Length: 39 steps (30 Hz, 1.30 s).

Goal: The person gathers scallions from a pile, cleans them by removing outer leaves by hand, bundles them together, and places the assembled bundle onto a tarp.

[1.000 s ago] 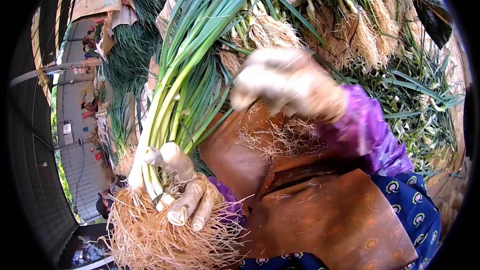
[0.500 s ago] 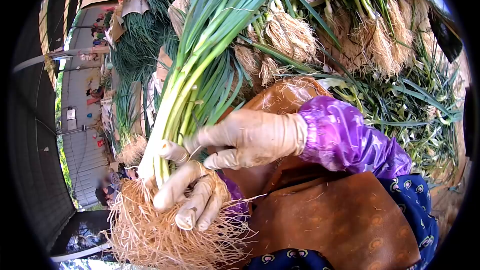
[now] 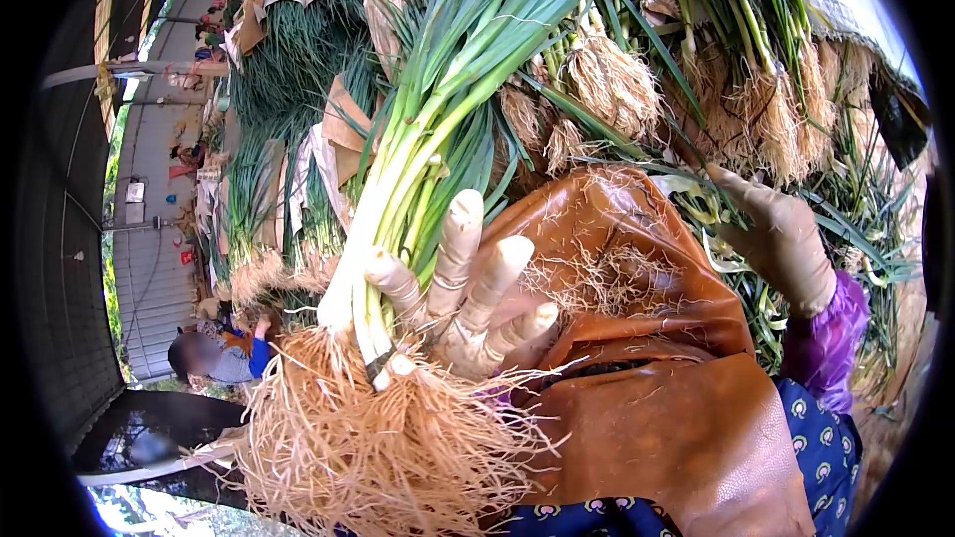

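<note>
My gloved left hand [image 3: 463, 303] has its fingers spread apart, palm turned up. A bunch of green onions [image 3: 408, 154] lies slanted against its thumb side, white stalks low and green leaves toward the top. The long tan roots [image 3: 388, 438] of the bunch fan out below the hand. Off to the right, my gloved right hand [image 3: 781, 234] is at the pile of loose leaves [image 3: 856, 259], finger and thumb apart. Its remaining fingers are partly hidden, and I see nothing held in it.
A brown apron [image 3: 647, 428] sprinkled with root bits covers my lap. More rooted green onion bunches [image 3: 612, 75] lie beyond it, some partly under a white sheet [image 3: 856, 0]. Stacked bunches [image 3: 288, 89] stand at the left. Another person [image 3: 224, 353] sits at the lower left.
My right hand has left the stalks and moved right to the leaf pile. My left hand's curled fingers have spread open beside the bunch. The view has shifted slightly.
</note>
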### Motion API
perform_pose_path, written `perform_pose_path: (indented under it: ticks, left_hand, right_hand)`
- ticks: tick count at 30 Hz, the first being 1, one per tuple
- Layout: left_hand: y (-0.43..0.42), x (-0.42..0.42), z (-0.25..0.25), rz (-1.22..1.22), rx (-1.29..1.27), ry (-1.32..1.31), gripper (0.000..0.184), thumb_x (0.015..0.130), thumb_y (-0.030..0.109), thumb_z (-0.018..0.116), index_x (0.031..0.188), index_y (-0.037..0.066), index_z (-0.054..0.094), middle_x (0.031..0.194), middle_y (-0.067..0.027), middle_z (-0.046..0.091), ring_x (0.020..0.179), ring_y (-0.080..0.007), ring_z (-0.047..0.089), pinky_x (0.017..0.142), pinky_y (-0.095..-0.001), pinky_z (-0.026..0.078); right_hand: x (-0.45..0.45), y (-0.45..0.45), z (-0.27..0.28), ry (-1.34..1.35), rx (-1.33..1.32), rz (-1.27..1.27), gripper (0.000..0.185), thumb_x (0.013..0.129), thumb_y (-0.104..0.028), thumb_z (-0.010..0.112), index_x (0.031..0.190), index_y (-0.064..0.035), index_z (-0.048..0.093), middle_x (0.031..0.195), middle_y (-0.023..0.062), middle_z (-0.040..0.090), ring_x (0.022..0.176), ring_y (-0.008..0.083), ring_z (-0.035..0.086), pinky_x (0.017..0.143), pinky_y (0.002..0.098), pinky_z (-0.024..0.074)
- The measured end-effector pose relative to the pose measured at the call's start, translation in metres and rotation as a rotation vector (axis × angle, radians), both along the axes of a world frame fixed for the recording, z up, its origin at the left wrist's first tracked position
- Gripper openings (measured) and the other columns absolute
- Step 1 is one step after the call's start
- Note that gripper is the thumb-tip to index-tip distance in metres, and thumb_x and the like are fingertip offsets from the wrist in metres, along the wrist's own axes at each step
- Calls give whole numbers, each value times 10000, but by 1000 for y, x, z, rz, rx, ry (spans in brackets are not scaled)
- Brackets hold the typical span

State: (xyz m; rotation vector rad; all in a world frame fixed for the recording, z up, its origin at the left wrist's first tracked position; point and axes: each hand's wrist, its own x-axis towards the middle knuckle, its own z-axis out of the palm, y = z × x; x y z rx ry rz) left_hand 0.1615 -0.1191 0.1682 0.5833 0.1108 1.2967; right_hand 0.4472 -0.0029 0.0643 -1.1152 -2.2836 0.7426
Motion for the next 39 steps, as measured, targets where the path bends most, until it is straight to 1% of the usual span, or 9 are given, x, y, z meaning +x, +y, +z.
perform_pose_path:
  ticks: [2,5,12,14,16,22,26,34,39]
  left_hand:
    - [-4,7,1,59,-37,47,644,886,397,525,1437,246,228,1486,-14,235,1353,-302,216,1077,-490,231]
    - [-13,14,0,340,-737,-257,596,895,318,498,1414,120,284,1274,-141,489,1277,-370,363,1043,-497,319]
    - [-12,1,-23,146,-454,160,625,876,318,510,1410,94,275,1280,-150,483,1275,-366,366,1047,-488,314]
    - [-14,-1,-26,124,-444,181,634,870,318,513,1409,87,273,1281,-152,482,1274,-364,367,1048,-485,313]
    - [-13,-2,-28,103,-439,199,642,865,318,517,1408,80,271,1283,-155,480,1274,-363,368,1050,-483,312]
    - [-18,-2,-31,61,-449,224,668,849,319,527,1405,58,264,1288,-162,476,1272,-360,371,1053,-474,309]
    - [-18,2,-31,32,-457,236,686,838,319,534,1403,43,259,1292,-167,473,1271,-357,372,1056,-469,306]
    - [-27,-5,-30,13,-477,245,722,816,319,547,1399,14,249,1298,-177,467,1268,-352,376,1061,-458,302]
    - [-34,-21,-39,13,-476,204,744,802,319,556,1396,-4,244,1303,-183,463,1267,-349,378,1064,-452,299]
  right_hand:
    - [-29,-4,45,514,-403,260,418,760,-40,692,1164,-17,588,923,146,670,763,213,666,671,290,537]
    - [-82,-8,92,556,35,606,465,790,-118,651,1210,24,511,844,82,661,634,163,630,586,284,527]
    - [-126,-43,47,-319,1422,357,156,797,-84,507,919,-5,565,721,130,627,548,205,601,508,270,492]
    - [-83,-44,47,646,117,686,91,752,-106,581,833,-65,575,664,102,587,495,243,560,445,330,437]
    - [-55,-52,34,467,-43,775,89,725,-134,628,789,-105,574,643,89,553,498,293,526,445,380,403]
    - [7,-5,-78,-493,8,-28,321,781,-267,644,1027,-76,566,709,95,622,604,259,627,515,341,494]
    - [-58,50,-13,106,133,-142,435,827,-280,622,1159,-31,495,804,126,640,677,272,637,578,359,510]
    - [-156,183,-43,136,-399,-349,235,878,-242,556,1048,-112,655,981,59,661,823,240,634,820,340,503]
    - [12,201,19,984,-551,-580,219,914,-197,473,1049,-117,626,683,-62,492,533,58,369,519,168,354]
